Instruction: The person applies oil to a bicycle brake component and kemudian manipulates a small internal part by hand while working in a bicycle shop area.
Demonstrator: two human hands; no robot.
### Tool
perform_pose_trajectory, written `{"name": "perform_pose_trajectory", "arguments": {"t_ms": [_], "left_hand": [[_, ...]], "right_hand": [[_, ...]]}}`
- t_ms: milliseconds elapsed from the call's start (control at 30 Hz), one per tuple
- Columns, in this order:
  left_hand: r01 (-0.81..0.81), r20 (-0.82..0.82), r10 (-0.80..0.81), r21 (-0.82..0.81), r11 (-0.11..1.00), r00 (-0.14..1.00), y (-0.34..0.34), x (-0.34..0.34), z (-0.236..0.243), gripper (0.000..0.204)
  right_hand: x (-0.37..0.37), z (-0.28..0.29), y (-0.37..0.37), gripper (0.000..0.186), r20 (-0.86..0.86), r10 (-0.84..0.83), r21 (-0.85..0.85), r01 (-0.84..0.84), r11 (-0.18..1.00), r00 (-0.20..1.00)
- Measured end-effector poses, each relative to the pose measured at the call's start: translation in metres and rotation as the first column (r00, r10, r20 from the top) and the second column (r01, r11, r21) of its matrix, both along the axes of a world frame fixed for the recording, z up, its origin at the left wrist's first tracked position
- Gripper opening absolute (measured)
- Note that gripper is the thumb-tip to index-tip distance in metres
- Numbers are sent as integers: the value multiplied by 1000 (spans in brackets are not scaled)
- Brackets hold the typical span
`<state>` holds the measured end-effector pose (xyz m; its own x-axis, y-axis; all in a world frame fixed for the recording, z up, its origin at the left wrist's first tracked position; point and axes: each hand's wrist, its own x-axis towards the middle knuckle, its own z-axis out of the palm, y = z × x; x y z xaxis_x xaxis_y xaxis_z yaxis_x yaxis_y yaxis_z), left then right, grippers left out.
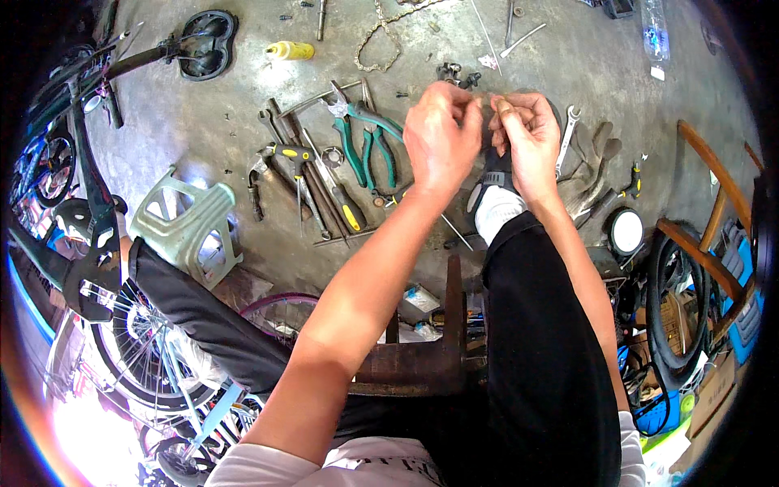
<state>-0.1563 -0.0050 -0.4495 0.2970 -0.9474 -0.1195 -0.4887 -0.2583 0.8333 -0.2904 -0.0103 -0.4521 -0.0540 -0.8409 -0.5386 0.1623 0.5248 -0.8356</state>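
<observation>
My left hand (441,134) and my right hand (527,134) are raised together above my right foot, fingertips nearly touching. Both pinch a small thin part (487,103) between them; it is too small to identify. Under the hands lies my right leg in black trousers (540,341) with a white sock and dark shoe (495,183). Green-handled pliers (365,134) lie on the concrete just left of my left hand.
Hand tools are spread on the floor: a hammer (264,166), a yellow-black screwdriver (345,203), wrenches (568,134), a chain (381,32), a yellow can (290,50). A green plastic stool (185,219) stands left, a bicycle (89,203) further left, tyres and a wooden frame (698,268) right.
</observation>
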Motion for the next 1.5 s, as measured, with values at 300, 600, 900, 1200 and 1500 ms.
{"name": "perform_pose_trajectory", "arguments": {"t_ms": [300,600,900,1200,1500], "left_hand": [[86,250,-47,-147,985,967,-1,11,-14,14],[168,395,-69,-221,961,916,-8,16,-12,15],[220,186,-183,-197,956,965,7,7,-10,17],[55,-270,-110,-205,977,957,5,-5,4,21],[-110,-660,212,194,975,721,7,-8,3,18]], "right_hand": [[-1,2,-3,12,43,-2,-18,3,1000,999],[-3,7,-4,14,62,11,6,-12,1000,998],[-7,-3,-1,13,139,-3,-18,5,1000,990],[-13,-9,1,13,171,-23,-47,31,998,985],[-9,-6,0,13,158,-11,-41,18,999,987]]}}
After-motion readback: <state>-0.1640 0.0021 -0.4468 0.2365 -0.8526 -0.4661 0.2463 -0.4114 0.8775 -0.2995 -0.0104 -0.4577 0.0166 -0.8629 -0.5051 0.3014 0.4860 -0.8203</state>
